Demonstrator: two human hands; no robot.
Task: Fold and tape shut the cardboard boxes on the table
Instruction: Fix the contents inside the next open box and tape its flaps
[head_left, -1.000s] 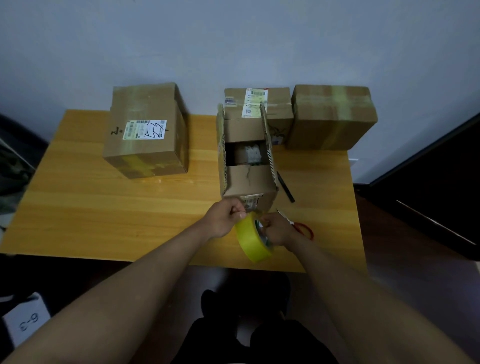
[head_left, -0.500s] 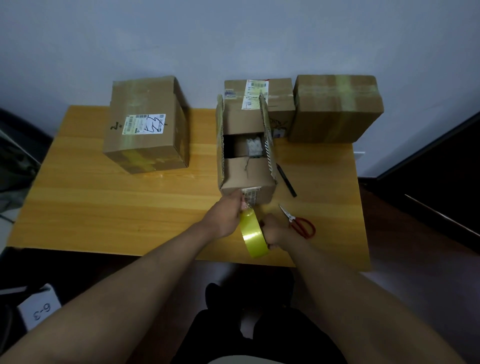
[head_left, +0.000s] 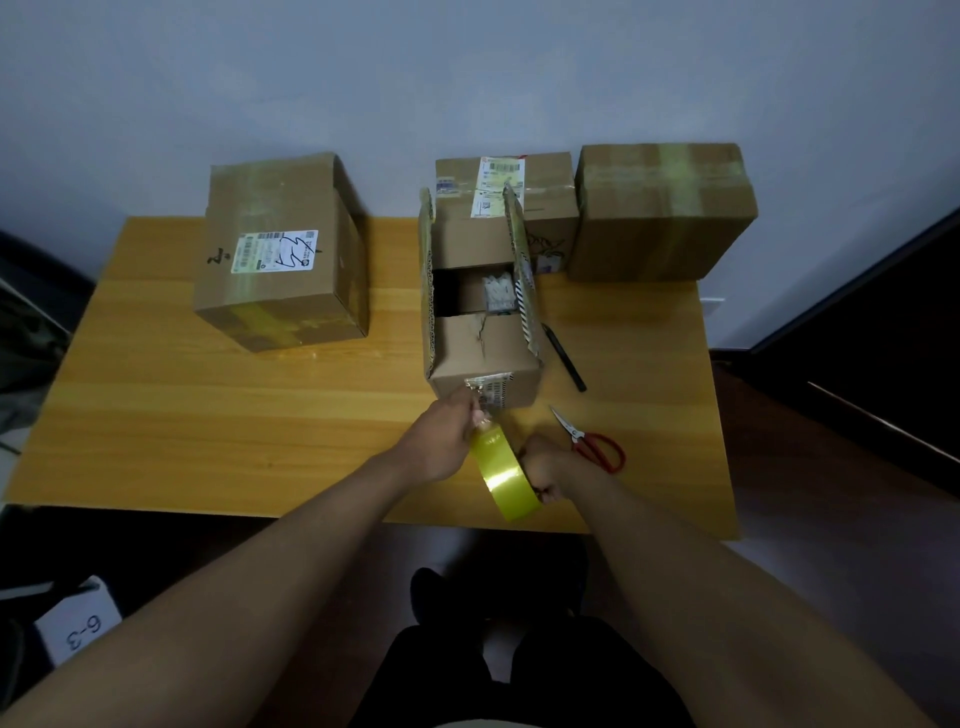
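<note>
Plainly, with the left hand (head_left: 441, 441) pinching the tape end against the open box (head_left: 480, 332) mid-table and the right hand (head_left: 545, 470) gripping the yellow roll (head_left: 506, 475), the upright side flaps could get taped unfolded.

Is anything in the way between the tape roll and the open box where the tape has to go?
Nothing visible. The tape roll sits right before the open box; only the left hand pinching the tape end lies between them.

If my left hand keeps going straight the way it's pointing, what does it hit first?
Most likely the near wall of the open cardboard box, at its torn label. The left hand, pinching the tape end, points right at it; whether it already touches is unclear.
</note>
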